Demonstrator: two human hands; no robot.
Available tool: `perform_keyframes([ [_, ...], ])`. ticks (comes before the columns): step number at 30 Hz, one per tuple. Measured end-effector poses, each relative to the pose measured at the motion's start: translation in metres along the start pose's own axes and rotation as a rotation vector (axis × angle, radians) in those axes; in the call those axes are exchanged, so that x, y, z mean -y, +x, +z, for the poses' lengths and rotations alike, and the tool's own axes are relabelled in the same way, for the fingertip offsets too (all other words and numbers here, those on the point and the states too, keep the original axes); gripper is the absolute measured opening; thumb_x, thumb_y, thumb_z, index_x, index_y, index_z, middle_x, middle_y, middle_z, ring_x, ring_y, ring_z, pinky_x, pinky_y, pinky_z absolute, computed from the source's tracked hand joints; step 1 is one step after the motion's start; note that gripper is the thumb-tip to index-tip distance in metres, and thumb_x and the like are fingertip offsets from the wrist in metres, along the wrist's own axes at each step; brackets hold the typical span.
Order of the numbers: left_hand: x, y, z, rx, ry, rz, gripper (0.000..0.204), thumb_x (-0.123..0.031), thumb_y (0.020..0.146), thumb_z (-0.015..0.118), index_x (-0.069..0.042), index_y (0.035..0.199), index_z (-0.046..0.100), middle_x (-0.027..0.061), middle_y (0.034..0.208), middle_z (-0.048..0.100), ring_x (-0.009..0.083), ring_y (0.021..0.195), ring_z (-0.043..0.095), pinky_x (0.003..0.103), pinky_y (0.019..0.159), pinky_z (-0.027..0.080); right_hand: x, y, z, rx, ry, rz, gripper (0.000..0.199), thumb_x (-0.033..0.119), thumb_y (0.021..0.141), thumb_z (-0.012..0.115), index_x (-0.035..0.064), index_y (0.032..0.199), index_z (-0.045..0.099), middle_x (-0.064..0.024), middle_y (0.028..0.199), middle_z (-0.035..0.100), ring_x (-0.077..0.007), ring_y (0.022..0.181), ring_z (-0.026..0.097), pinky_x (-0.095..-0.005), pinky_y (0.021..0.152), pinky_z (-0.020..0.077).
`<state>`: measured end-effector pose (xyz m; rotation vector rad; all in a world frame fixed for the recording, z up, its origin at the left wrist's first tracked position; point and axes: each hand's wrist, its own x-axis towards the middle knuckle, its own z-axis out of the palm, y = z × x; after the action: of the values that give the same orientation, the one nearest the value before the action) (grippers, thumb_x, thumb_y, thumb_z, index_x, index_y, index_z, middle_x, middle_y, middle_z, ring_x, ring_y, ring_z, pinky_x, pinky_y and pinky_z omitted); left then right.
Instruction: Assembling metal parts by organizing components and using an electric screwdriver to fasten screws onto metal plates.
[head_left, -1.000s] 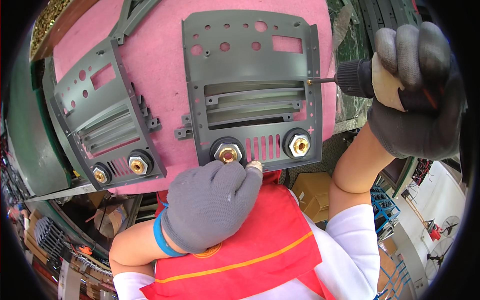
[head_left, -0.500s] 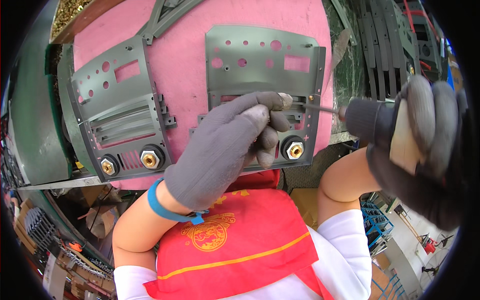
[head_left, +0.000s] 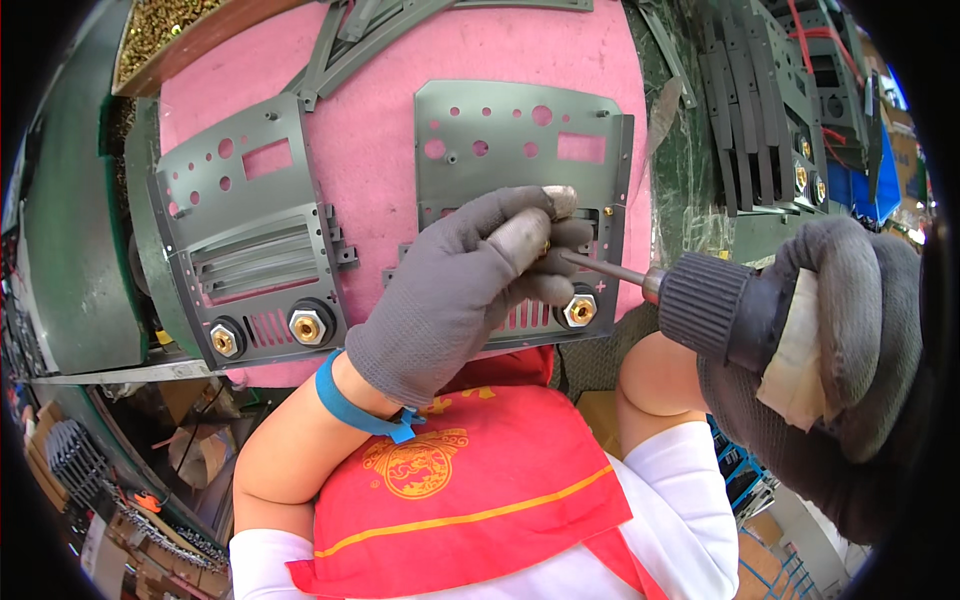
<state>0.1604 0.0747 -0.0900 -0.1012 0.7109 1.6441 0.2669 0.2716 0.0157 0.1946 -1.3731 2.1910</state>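
My left hand (head_left: 460, 280), in a grey glove, is over the lower part of a grey metal panel (head_left: 510, 182), hiding much of its slotted area. Its thumb and fingers pinch a small brass-coloured screw (head_left: 545, 248), mostly covered by the fingertips. My right hand (head_left: 850, 330), gloved too, wraps round a black power screwdriver (head_left: 705, 300). The driver's long thin bit points left, its tip at the left fingertips. A brass fitting with a hex nut (head_left: 580, 311) sits at that panel's lower right corner. A similar panel (head_left: 230, 215) lies to the left, with two such fittings.
Pink matting (head_left: 370, 150) covers the bench under both panels. Grey metal strips (head_left: 385, 40) lie at the far edge. A tray of small brass-coloured parts (head_left: 165, 40) stands at the far left. Several more panels (head_left: 745, 110) stand stacked at the far right.
The driver and my right hand have moved down and left, bringing the bit from the panel's right edge to my left fingertips. The brass-coloured screw now shows between those fingers.
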Motion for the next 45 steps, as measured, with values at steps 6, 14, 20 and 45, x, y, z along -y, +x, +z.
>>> perform_keyframes([
  [6,-0.008,-0.003,0.001,-0.058,0.13,-0.028,0.044,-0.019,0.102,0.053,0.006,0.137,0.048,0.0124,0.12,0.06,0.0168,0.102,0.065,0.025,0.079,0.055,0.015,-0.012,0.005,0.002,0.049,0.004,0.007,0.009,0.083,0.062,0.0039,0.08,0.058,-0.0032,0.069,0.045,-0.0134,0.064,0.046,-0.0286,0.066,0.0352],
  [14,-0.015,-0.002,0.002,0.042,0.193,-0.107,0.05,-0.043,0.103,0.051,0.001,0.128,0.055,0.0068,0.1,0.063,0.0097,0.08,0.058,0.022,0.067,0.049,0.023,-0.008,0.01,0.021,0.111,0.013,0.007,0.007,0.082,0.063,0.0044,0.079,0.058,-0.0031,0.068,0.045,-0.0134,0.063,0.047,-0.0278,0.065,0.0355],
  [20,-0.008,0.0,0.001,-0.033,0.131,-0.098,0.056,-0.053,0.101,0.049,-0.002,0.123,0.058,0.0044,0.091,0.061,0.0092,0.072,0.055,0.022,0.065,0.047,0.013,0.001,0.016,0.042,0.15,0.009,0.007,0.006,0.082,0.064,0.0047,0.078,0.058,-0.0029,0.067,0.045,-0.013,0.062,0.047,-0.027,0.064,0.0361],
  [45,-0.003,-0.009,0.009,0.061,-0.162,-0.202,0.053,-0.058,0.099,0.049,-0.008,0.109,0.064,-0.0031,0.069,0.043,0.0075,0.059,0.036,0.024,0.055,0.032,-0.039,0.008,0.048,0.066,0.264,-0.219,0.023,0.001,0.072,0.076,0.0079,0.075,0.055,0.0027,0.065,0.056,-0.0053,0.052,0.052,-0.0174,0.057,0.0456],
])
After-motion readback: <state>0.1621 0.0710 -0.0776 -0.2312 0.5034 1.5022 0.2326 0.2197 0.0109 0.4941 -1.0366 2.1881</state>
